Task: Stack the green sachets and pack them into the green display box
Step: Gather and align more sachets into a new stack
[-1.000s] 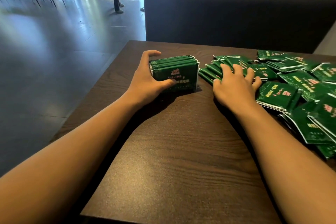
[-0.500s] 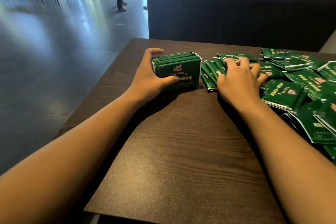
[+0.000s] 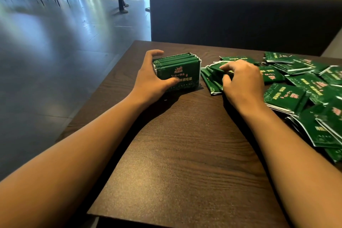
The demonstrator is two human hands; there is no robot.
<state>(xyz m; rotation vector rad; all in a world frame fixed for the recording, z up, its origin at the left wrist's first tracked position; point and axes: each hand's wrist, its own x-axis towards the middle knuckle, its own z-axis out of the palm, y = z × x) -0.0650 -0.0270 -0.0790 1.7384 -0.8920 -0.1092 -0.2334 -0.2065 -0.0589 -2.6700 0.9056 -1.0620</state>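
Green foil sachets occupy two zones on the dark wood-grain table [image 3: 185, 153]. The upright stack [image 3: 178, 69] stands on edge near the table's far left corner. The left hand [image 3: 149, 79] grips it, thumb across the printed front face and fingers curled over the back. Whether the stack already sits inside the green display box cannot be told; no separate box is distinguishable in this view.

Just right of the stack, a small fanned bundle [image 3: 212, 77] leans on the table. The right hand [image 3: 240, 83] rests on it with fingers curled over the upper edges and thumb tucked at the near side, a narrow pinch that appears to hold several sachets. Further right lie the loose sachets [image 3: 305, 89], overlapping and facing mixed directions.

The step in hand appears to be gathering the bundle to join it to the stack. Recommended practice:

- Square the bundle first. Tap its lower edges on the table so all sachets align before transfer.
- Pinch across the full thickness; the foil is likely slippery, and a partial grip may shed the outer sachets.
- Keep the left hand braced on the stack. An on-edge stack will probably topple if released.
- Bring the bundle in face-parallel to the stack, printed sides matching.
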